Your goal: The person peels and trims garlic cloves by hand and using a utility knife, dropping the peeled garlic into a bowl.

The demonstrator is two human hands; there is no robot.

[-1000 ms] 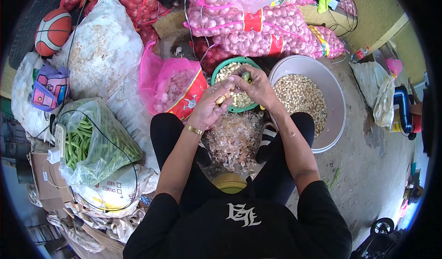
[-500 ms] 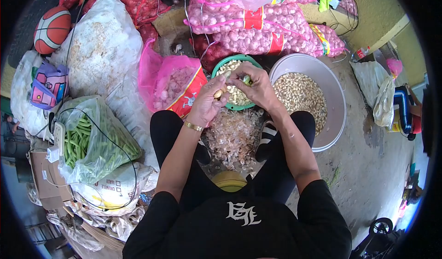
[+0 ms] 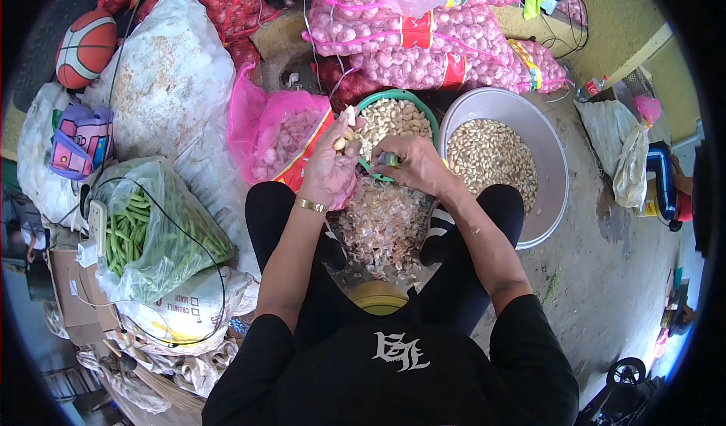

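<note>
My left hand point(image 3: 327, 175) is curled palm-up around a few garlic cloves point(image 3: 342, 138), left of a green basin point(image 3: 434, 119). Peeled cloves point(image 3: 397, 120) fill that basin. My right hand point(image 3: 420, 167) grips a small green-handled tool point(image 3: 390, 160) over the basin's near edge; its working end is too small to make out. Below both hands, a heap of papery garlic skins point(image 3: 386, 225) lies between my feet. To the right stands a large pale tub point(image 3: 558, 191) with many cloves point(image 3: 491, 157) in it.
An opened pink net bag of garlic point(image 3: 249, 142) leans left of the basin. Full garlic sacks point(image 3: 454, 44) are stacked behind. At left are a bag of green pods point(image 3: 128, 233), a white sack point(image 3: 162, 85) and a basketball point(image 3: 86, 49). Cables run past them.
My hands have moved apart and closer to me. The left has shifted left with its palm turned up, and the right has lowered with the green-handled tool, uncovering more of the basin.
</note>
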